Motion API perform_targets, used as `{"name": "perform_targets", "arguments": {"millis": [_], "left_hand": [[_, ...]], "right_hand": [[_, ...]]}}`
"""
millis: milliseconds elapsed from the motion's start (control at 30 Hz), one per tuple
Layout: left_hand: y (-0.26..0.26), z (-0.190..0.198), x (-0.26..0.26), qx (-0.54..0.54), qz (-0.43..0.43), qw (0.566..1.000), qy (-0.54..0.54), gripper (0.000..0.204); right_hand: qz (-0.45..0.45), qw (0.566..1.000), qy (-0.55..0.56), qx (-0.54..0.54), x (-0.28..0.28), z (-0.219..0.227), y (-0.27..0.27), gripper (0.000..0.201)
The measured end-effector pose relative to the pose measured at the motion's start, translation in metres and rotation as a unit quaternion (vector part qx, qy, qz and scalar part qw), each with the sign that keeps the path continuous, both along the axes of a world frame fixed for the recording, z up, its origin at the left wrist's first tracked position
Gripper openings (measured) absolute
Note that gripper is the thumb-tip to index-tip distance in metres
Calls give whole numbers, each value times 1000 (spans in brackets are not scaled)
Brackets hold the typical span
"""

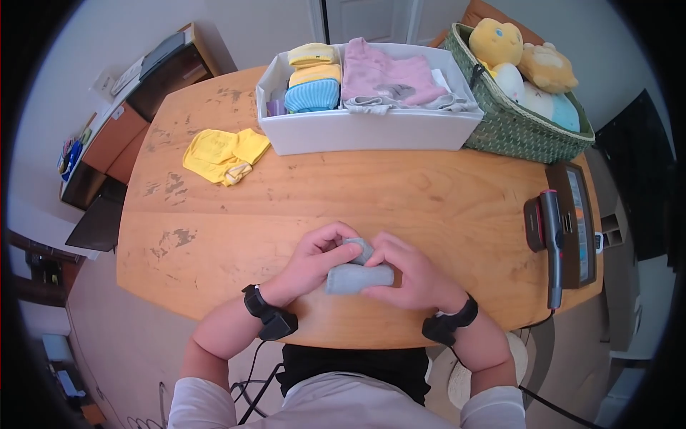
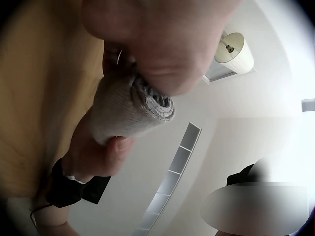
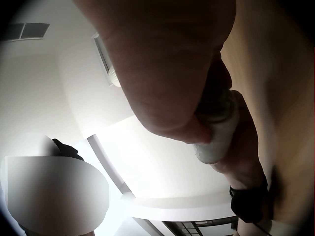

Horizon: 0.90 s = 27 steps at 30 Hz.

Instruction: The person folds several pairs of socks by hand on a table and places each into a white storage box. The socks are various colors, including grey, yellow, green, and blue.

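Near the front edge of the table, both hands work on a rolled grey sock [image 1: 357,279]. The left hand [image 1: 311,259] pinches a grey part that sticks up at the far side of the roll, thumb on top. From the other side, the right hand [image 1: 418,275] grips the roll's right end between thumb and fingers. Seen in the left wrist view, the knit roll [image 2: 118,110] shows its coiled layers at one end. In the right wrist view the hand itself covers much of the sock [image 3: 211,150].
A folded yellow garment [image 1: 214,154] lies at the back left of the table [image 1: 321,193]. Behind stands a white bin [image 1: 371,134] of folded clothes, beside a green woven basket [image 1: 514,132] of plush toys. At right are a dark corded tool [image 1: 552,250] and a framed panel [image 1: 577,225].
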<state>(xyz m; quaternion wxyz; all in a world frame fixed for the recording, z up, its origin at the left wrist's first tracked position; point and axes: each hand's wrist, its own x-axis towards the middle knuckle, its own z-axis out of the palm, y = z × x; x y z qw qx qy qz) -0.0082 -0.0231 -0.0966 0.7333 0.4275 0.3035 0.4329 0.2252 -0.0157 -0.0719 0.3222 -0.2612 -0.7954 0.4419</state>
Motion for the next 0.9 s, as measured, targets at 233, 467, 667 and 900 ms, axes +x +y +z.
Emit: {"name": "perform_targets", "arguments": {"millis": [233,467,667,900], "left_hand": [[-1,-2,4,-19,32,999,9,11],[-6,12,10,165,159,943,241,9],[-5,3,13,221,209,884,356,7],[-11,-3,15,312,214,831,408,9]], "right_hand": [[-9,995,61,-79,0,-8,2,33],[-107,993,15,-44,-2,-6,4,31],[-194,979,-41,47,-5,-8,8,28],[-247,963,-67,79,-9,-13,8,25]]}}
